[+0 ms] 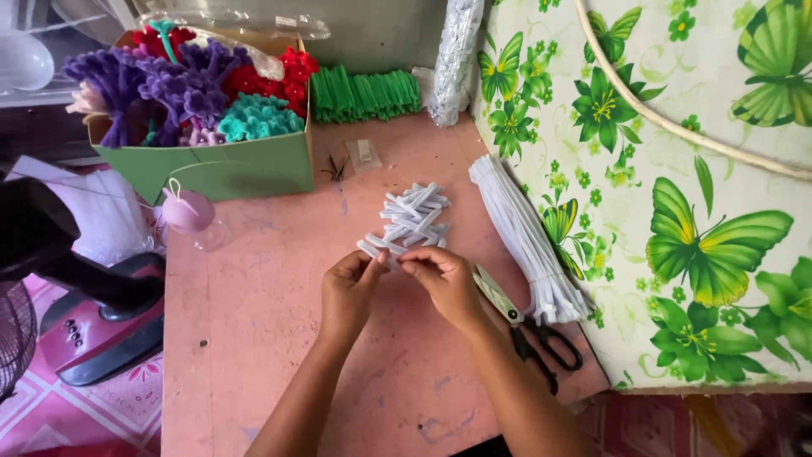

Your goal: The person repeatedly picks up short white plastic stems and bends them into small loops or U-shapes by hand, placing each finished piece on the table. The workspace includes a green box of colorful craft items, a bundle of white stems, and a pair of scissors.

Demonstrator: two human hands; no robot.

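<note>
Both hands met near the middle of the pink tabletop (254,338). The left hand (348,292) and the right hand (447,283) each pinched one short white pipe-cleaner piece (382,250) between thumb and fingertips, the left at its lower left part and the right just beside it, so that the piece bridged the small gap between them. Its free end poked out toward 10 o'clock from the left thumb.

Directly at 12 o'clock from the hands, and almost touching the held piece, lay a loose pile of short white pieces (414,216), criss-crossed on the tabletop. At 2 o'clock from the right hand stretched a bundle of long white pipe cleaners (529,241), lying slantwise along the tabletop's right edge. Scissors (524,326) with black handles lay at 3 to 4 o'clock, just beside the right wrist, their blades pointing up toward the hand.

Farther off, at 11 o'clock, stood a green cardboard box (228,169) filled with purple, red and teal pipe-cleaner flowers. A row of green pipe cleaners (365,95) lay at 12 o'clock by the wall. A small pink ball-shaped object (188,210) sat at 10 o'clock, near the box's front.
</note>
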